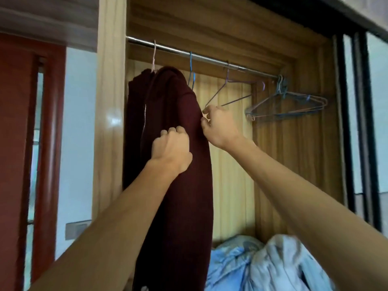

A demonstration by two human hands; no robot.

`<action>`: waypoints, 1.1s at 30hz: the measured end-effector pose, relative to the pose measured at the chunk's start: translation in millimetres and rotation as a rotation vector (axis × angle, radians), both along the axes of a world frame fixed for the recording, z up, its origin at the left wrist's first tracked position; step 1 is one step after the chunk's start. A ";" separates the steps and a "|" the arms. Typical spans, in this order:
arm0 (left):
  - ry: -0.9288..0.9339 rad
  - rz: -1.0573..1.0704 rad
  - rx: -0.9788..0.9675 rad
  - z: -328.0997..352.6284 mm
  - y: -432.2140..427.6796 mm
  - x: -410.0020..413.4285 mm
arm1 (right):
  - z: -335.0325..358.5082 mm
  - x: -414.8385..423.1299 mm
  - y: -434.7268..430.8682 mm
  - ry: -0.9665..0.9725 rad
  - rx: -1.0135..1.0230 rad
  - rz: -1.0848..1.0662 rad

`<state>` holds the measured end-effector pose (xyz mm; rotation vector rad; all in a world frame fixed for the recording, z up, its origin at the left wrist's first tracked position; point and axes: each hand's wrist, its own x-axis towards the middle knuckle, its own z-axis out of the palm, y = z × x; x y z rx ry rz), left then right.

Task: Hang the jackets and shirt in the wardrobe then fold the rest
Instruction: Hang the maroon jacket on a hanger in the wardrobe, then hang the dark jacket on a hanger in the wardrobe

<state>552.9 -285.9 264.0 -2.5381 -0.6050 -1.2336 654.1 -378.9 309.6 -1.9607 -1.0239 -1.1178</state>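
A dark maroon zip jacket [168, 106] hangs from a pink wire hanger [154, 55] on the steel rail [210, 58] at the left end of the wooden wardrobe. My left hand [171, 147] is curled against the jacket's side panel, fingers closed on the cloth. My right hand [219, 124] pinches the jacket's right edge, just below the tip of an empty purple hanger [225, 91]. A blue hanger [191, 70] shows behind the jacket's shoulder.
Several empty wire hangers [289, 105] bunch at the right end of the rail. Light blue garments [262, 263] lie heaped at the wardrobe's bottom. A red door frame [48, 122] stands at the left, a dark sliding frame [357, 122] at the right.
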 end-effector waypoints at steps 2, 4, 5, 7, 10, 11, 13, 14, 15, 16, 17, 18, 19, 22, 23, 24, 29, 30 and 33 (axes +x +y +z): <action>0.040 -0.047 -0.019 -19.1 -7.5 -11.3 | -27.9 -5.8 -27.2 0.052 -0.084 -0.076; 0.052 -0.102 -0.018 -36.4 -16.5 -20.6 | -54.0 -14.3 -56.0 0.081 -0.160 -0.157; 0.057 -0.135 -0.015 -45.0 -23.1 -24.1 | -65.8 -18.8 -70.6 0.092 -0.190 -0.192; 0.066 -0.215 -0.021 -61.9 -40.4 -28.7 | -87.4 -28.2 -100.9 0.125 -0.237 -0.246; 0.113 -0.325 -0.047 -87.6 -73.7 -30.0 | -118.1 -39.2 -151.9 0.180 -0.297 -0.318; 0.136 -0.359 -0.062 -96.0 -85.4 -29.1 | -128.4 -42.6 -170.7 0.201 -0.304 -0.349; 0.180 -0.425 -0.086 -113.8 -110.3 -26.0 | -149.5 -54.8 -212.3 0.238 -0.306 -0.422; 0.194 -0.460 -0.092 -122.5 -124.5 -24.8 | -160.1 -62.5 -234.2 0.240 -0.308 -0.456; 0.206 -0.495 -0.097 -131.4 -140.1 -23.8 | -170.5 -71.7 -256.5 0.247 -0.313 -0.483; 0.225 -0.529 -0.103 -140.9 -157.4 -23.5 | -180.7 -82.5 -279.6 0.266 -0.321 -0.509; 0.249 -0.566 -0.113 -150.4 -176.7 -24.7 | -190.6 -93.6 -302.7 0.283 -0.320 -0.530; 0.279 -0.602 -0.124 -160.3 -197.3 -26.3 | -200.0 -104.8 -325.6 0.308 -0.323 -0.552; 0.304 -0.640 -0.133 -169.9 -219.2 -28.3 | -209.0 -116.1 -348.2 0.330 -0.323 -0.571; 0.370 -0.759 -0.140 -199.4 -290.1 -35.0 | -235.7 -150.9 -414.2 0.404 -0.329 -0.629; 0.395 -0.798 -0.131 -208.5 -314.7 -39.1 | -244.8 -161.4 -436.6 0.427 -0.329 -0.644; 0.426 -0.835 -0.124 -216.7 -339.7 -45.0 | -254.2 -173.3 -459.2 0.450 -0.329 -0.662; 0.590 -0.971 -0.124 -257.2 -447.2 -79.6 | -307.6 -236.6 -565.7 0.565 -0.325 -0.774; 0.619 -0.991 -0.117 -265.8 -467.5 -86.7 | -318.1 -251.3 -584.5 0.588 -0.311 -0.796; 0.697 -1.066 -0.088 -290.5 -529.4 -109.4 | -350.1 -292.5 -639.8 0.688 -0.292 -0.855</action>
